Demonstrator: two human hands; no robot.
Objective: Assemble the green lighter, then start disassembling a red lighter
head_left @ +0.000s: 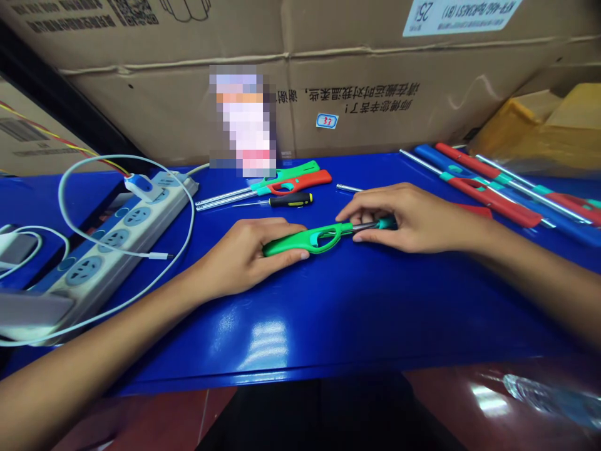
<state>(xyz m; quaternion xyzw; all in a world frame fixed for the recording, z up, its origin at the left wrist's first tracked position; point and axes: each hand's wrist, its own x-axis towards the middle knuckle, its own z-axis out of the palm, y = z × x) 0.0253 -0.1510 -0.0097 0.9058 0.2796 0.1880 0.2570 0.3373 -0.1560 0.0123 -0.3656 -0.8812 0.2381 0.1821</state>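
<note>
Green lighter (301,240): positioned over the blue table (300,319). Left hand (246,250): fingers wrapped around its handle. Right hand (404,216): fingers and thumb grasping its shaft (348,230). Screwdriver (291,200): beyond, near 2 other lighters (312,181).

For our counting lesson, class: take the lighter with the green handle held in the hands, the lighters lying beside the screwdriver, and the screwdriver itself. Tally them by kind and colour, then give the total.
Green lighters: 2, the held green lighter and the lying green lighter
Red lighter: 1
Black-and-yellow screwdriver: 1
Total: 4
</note>
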